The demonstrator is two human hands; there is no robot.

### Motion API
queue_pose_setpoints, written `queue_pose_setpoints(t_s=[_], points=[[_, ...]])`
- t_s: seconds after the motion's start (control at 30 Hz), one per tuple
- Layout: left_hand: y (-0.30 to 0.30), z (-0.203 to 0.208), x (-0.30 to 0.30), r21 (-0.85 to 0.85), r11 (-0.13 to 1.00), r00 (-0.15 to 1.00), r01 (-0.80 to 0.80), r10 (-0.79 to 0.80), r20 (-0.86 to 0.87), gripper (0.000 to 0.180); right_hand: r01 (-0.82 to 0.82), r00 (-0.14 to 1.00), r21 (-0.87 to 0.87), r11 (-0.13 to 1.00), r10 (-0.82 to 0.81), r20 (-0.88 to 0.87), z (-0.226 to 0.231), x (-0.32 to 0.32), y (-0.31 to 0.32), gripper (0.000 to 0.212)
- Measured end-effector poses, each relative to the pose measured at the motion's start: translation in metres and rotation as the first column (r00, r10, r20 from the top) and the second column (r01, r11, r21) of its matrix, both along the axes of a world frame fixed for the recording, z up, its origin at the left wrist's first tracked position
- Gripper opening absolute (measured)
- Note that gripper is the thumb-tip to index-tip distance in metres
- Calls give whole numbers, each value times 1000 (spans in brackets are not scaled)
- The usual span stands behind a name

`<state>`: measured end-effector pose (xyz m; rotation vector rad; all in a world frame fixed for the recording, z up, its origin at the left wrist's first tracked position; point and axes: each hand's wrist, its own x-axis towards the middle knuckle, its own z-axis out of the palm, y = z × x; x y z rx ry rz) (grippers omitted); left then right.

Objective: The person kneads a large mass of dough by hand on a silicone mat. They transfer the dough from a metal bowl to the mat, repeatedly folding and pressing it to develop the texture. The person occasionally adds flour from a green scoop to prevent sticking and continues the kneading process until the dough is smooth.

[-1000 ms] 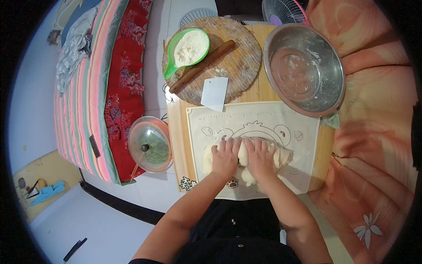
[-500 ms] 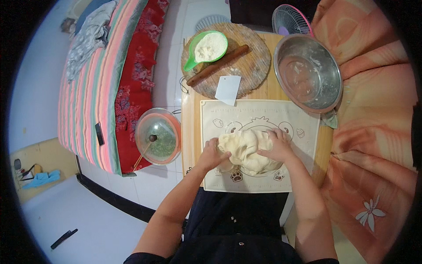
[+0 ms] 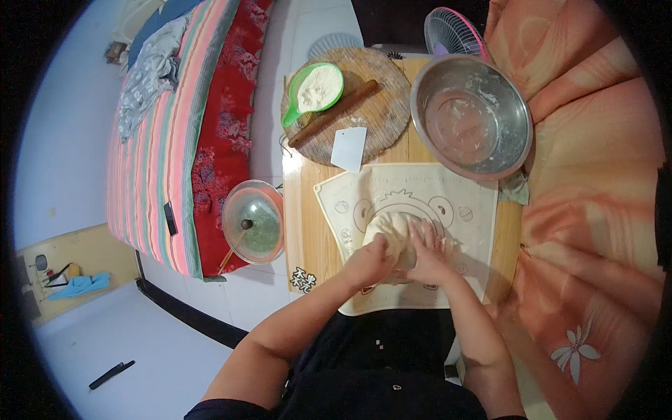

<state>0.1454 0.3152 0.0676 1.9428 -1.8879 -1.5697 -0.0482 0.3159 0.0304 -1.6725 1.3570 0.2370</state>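
In came the dough!

Wide a moment earlier, it now sat compact just right of the frame's centre, folded tighter. My left hand curled closed on its edge; my right hand pressed, fingers splayed.

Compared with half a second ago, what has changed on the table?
The left hand has moved right, toward the right hand, and the pale soft dough is gathered into a shorter lump. The cream rectangular mat is skewed, its left edge slanting. Both hands remain on the dough; the brown wooden rolling pin and flat white scraper stayed put.
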Motion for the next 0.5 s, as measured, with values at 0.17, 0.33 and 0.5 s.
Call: queue_pose_setpoints(t_s=[0.17, 0.33, 0.5], points=[[16, -21, 65, 155, 975, 981, -161, 175, -80, 37, -39, 997, -197, 980, 27, -68, 35, 59, 7, 121], [28, -36, 121, 280, 843, 801, -459, 529, -280, 49, -164, 936, -455, 875, 284, 209, 12, 123, 12, 90], [73, -114, 149, 100, 784, 783, -612, 619, -65, 42, -348, 916, -473, 810, 400, 11, 3, 143, 1, 55]])
